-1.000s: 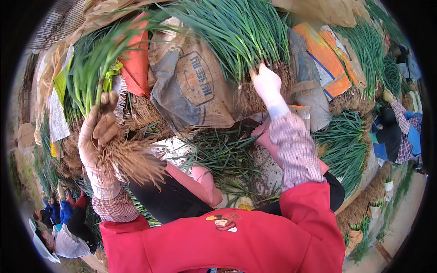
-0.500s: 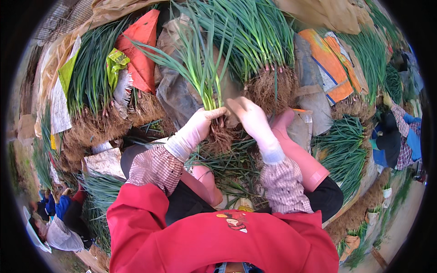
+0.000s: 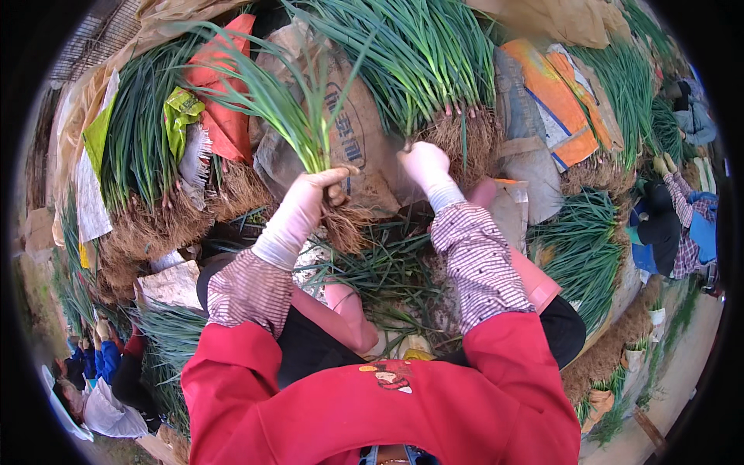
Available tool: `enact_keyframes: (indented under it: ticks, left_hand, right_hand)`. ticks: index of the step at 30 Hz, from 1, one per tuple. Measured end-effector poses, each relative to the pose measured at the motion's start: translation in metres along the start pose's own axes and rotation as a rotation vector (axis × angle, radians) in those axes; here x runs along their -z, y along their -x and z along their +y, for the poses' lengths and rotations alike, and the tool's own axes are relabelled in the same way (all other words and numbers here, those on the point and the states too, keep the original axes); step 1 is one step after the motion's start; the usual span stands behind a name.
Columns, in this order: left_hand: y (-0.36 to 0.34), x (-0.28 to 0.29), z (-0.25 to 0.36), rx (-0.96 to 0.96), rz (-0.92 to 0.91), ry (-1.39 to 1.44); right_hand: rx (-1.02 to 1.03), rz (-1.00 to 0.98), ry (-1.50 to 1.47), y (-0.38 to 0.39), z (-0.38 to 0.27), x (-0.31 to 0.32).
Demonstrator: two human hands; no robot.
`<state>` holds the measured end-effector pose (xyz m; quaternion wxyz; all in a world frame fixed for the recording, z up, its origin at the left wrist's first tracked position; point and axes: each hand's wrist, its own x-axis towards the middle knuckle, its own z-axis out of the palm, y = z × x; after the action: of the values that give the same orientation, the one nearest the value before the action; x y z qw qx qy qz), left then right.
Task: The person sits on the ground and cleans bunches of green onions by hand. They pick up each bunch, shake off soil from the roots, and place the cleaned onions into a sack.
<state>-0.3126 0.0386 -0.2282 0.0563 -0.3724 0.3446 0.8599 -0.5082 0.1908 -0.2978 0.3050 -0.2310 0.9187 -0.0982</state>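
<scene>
My left hand (image 3: 318,195), in a pale glove, is closed around a small bunch of green onions (image 3: 308,143). Their leaves fan up and to the left, and brown roots hang below the fist. To the right, my gloved right hand (image 3: 425,164) is closed at the lower left edge of a large pile of green onions (image 3: 434,66), beside its matted roots (image 3: 457,147). What its fingers pinch, if anything, is hidden. Behind and between the hands lies a brown woven sack (image 3: 353,124) with dark blue print.
Loose green leaves (image 3: 387,271) litter the ground between my pink boots (image 3: 353,318). More green onions (image 3: 151,124) lie at left beside a red sheet (image 3: 225,85); another heap (image 3: 585,252) lies at right. Orange sacking (image 3: 546,101) covers part of the far right. Other people (image 3: 670,225) work at both sides.
My hands have moved apart: the left has gone left with the bunch, tilting its leaves leftward, and the right has gone up to the edge of the large pile. More of the sack shows.
</scene>
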Motion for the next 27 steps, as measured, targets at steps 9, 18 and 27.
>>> enact_keyframes:
  ticks: [9, 18, 27]
  left_hand:
    - [-0.015, 0.001, -0.026, 0.009, -0.051, -0.211]
    - [0.009, -0.01, -0.016, -0.124, 0.213, -0.402]
    - [0.033, 0.003, 0.016, -0.333, 0.143, -0.165]
  right_hand:
    - [0.346, -0.268, -0.493, 0.105, -0.025, 0.012]
    - [0.323, 0.232, -0.621, 0.079, -0.036, -0.065]
    - [0.33, 0.339, -0.037, 0.037, -0.011, 0.016]
